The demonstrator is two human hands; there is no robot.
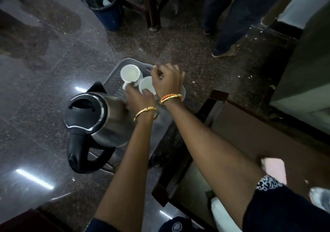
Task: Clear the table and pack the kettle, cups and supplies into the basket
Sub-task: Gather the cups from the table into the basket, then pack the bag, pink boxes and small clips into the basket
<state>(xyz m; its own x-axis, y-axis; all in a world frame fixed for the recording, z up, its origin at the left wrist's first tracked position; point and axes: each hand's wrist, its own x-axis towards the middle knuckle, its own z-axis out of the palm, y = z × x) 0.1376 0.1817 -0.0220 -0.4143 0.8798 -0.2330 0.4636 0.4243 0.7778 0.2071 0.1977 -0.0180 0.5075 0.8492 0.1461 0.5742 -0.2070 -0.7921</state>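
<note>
Both hands reach into a grey basket (114,74) on the floor holding 2 white cups (129,74) beside a steel kettle (100,121).

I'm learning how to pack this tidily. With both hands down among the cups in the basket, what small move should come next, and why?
Probably let go of the cup under the right hand once it sits flat beside the other cup. The kettle already stands in the basket, and the left hand seems to steady things there.

Dim indoor scene. Overhead tube lights glare as white streaks on the polished floor (35,67) toward eight o'clock. Motion blur softens everything; wide-angle distortion bends edges, strongest at three o'clock.
</note>
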